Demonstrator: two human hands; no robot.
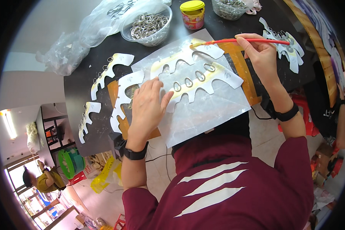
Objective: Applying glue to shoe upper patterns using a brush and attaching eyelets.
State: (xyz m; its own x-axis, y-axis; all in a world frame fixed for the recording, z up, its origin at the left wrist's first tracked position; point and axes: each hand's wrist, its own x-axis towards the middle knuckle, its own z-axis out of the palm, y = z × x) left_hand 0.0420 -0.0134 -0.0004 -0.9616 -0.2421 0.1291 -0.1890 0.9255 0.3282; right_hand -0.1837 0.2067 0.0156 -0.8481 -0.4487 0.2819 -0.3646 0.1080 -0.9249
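My right hand (258, 57) grips a brush (237, 40) with a red handle. Its yellow-smeared tip touches the far white cut-out piece (172, 59), which has a scalloped edge and a yellowish band along it. My left hand (147, 105) lies with fingers stretched out at the left end of the white pieces, its fingertips resting on the translucent sheet (203, 117) or a piece edge. Nearer to me, a second white piece (218, 78) carries several oval metal rings (200, 76) along its yellow-coated band. Both pieces lie on the sheet.
More white pieces (119, 61) with rings lie left on the dark table (74, 86); another group (291, 50) lies right. Behind stand a tub of metal rings (145, 30), a yellow-lidded jar (193, 15), and a second tub (230, 9). A plastic bag (65, 53) sits far left.
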